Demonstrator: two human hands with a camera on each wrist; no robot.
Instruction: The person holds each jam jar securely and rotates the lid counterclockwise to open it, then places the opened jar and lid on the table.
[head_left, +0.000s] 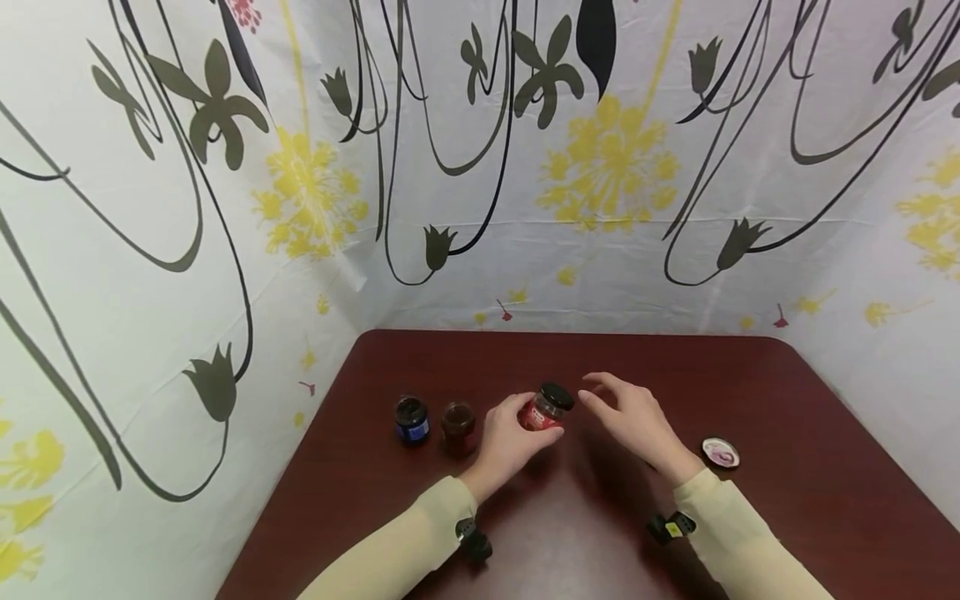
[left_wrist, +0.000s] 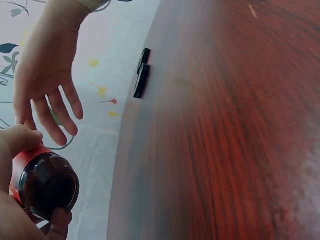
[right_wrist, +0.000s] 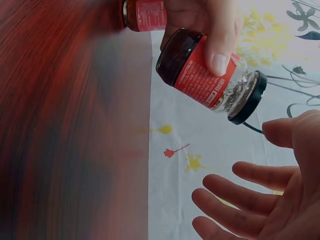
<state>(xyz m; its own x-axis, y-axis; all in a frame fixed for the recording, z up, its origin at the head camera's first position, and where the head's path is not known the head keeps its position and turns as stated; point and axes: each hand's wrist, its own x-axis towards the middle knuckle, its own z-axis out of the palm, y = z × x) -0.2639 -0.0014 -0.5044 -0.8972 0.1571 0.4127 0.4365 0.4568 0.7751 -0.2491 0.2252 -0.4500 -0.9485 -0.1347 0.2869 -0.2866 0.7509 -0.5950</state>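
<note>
My left hand (head_left: pixel 508 435) grips a glass jar (head_left: pixel 542 414) with a red label, dark contents and a black lid (head_left: pixel 557 396). The jar is held tilted above the table; in the right wrist view the thumb presses on its label (right_wrist: pixel 202 75). Just right of the lid hovers my right hand (head_left: pixel 633 417), its fingers spread and apart from the jar. In the left wrist view, the dark jar bottom (left_wrist: pixel 52 187) faces the camera, and the right hand (left_wrist: pixel 50 70) is beyond it with nothing in it.
To the left on the red-brown table (head_left: pixel 570 533) stand a blue-labelled jar (head_left: pixel 412 423) and a dark brown jar (head_left: pixel 458 427), both seemingly lidless. A lid (head_left: pixel 721 452) lies right of my right wrist; the left wrist view shows two dark lids (left_wrist: pixel 142 81). Patterned cloth (head_left: pixel 480 275) surrounds the table.
</note>
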